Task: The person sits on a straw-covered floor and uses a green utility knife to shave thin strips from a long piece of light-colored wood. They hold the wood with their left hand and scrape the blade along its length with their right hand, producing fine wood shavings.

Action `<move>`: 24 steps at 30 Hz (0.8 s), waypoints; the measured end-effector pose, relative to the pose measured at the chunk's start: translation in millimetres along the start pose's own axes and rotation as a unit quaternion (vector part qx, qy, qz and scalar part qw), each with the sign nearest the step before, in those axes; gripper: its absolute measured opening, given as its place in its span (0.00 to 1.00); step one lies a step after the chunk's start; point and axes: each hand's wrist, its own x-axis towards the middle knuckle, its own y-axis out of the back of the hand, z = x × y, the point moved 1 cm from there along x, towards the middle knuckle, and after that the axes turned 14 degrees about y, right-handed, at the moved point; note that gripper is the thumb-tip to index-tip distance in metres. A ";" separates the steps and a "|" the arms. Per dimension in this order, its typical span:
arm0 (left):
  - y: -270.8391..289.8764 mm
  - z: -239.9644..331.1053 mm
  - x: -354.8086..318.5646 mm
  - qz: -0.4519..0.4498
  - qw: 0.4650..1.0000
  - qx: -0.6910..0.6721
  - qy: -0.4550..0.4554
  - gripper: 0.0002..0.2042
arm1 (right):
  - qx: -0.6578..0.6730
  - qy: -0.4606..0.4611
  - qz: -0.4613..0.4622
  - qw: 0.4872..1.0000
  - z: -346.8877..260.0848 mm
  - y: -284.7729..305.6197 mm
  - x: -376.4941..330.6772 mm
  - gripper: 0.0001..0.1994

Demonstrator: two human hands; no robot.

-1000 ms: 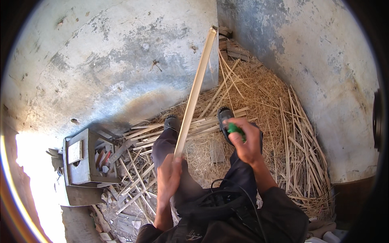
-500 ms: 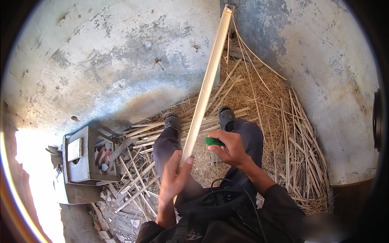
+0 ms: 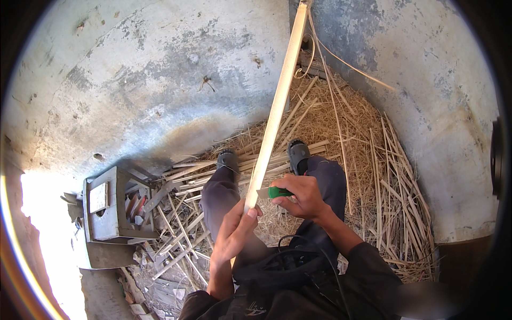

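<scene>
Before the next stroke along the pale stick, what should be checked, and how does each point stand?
1. Left hand grips the long pale stick near its lower end: ok.
2. Right hand holds the green-handled blade against the stick: ok.
3. Left fingers clear of the blade edge: not ok, they sit close below it.
4. Stick's far end steady at the wall corner: cannot tell.
5. Feet among loose strips and shavings: ok.

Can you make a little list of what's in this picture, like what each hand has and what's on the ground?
Left hand: grips the near end of a long pale stick
Right hand: holds a green-handled knife, blade against the stick
Stick's far end: up at the wall corner
Ground: straw and thin split strips
Person's left: grey box with tools inside
</scene>
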 end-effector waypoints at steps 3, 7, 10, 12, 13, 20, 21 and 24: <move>-1.2 2.7 -0.4 -0.004 1.000 0.002 0.006 0.16 | -0.009 0.013 0.008 1.000 -0.2 0.2 0.6 0.19; -0.4 2.4 0.0 -0.010 1.000 0.007 0.004 0.16 | -0.029 0.024 0.002 0.999 -1.7 2.3 1.2 0.19; 0.2 0.2 1.0 -0.004 1.000 0.014 -0.001 0.15 | -0.038 0.025 0.004 0.999 -5.7 2.7 3.8 0.19; 0.7 -4.0 1.1 0.021 0.999 0.029 -0.002 0.16 | -0.051 0.027 0.011 0.998 -6.5 3.3 5.1 0.18; 0.4 -5.2 1.1 0.034 0.999 0.036 -0.003 0.16 | -0.057 0.027 0.015 0.998 -6.9 3.6 5.8 0.18; -7.0 5.6 -5.6 0.132 0.976 0.169 -0.040 0.13 | -0.089 0.035 0.014 0.995 -11.4 6.0 7.7 0.17; -10.1 11.0 -7.5 0.140 0.972 0.186 -0.043 0.12 | -0.092 0.037 0.008 0.995 -13.0 6.7 8.3 0.17; -12.5 14.2 -8.2 0.139 0.968 0.200 -0.056 0.12 | -0.091 0.028 -0.006 0.995 -15.5 5.9 7.5 0.17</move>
